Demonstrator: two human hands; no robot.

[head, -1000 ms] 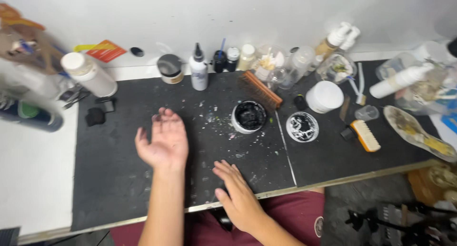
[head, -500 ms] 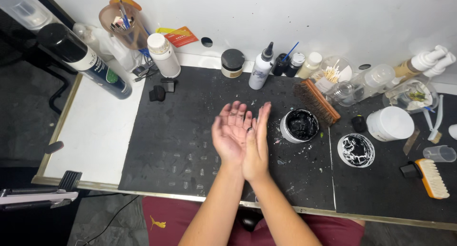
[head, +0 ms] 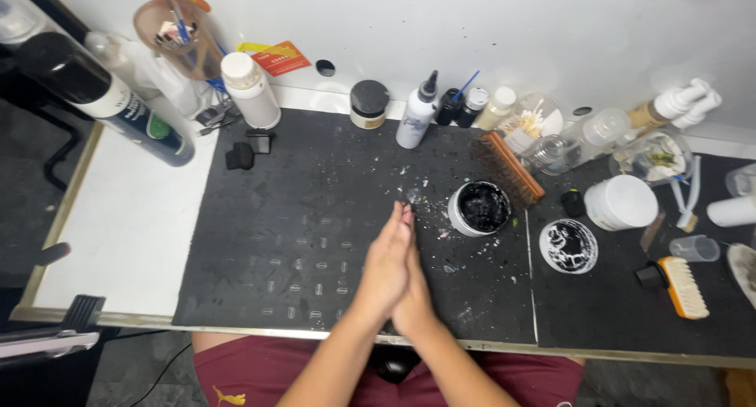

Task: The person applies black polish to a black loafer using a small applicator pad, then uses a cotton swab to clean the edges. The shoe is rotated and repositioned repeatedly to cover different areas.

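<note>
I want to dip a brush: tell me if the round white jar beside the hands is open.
Open: the round white jar shows black paste, with no lid on it.

Work mat (head: 315,218): matt black, rough-looking, flecked with pale specks.
Open jar (head: 479,208), on the mat: white plastic, glossy black paste inside.
Brush (head: 508,169), just behind the jar: wooden back, dark bristles.
Squeeze bottle (head: 416,112), at the mat's far edge: smooth white plastic.
Tabletop (head: 118,242), left of the mat: smooth white, metal-edged.
</note>
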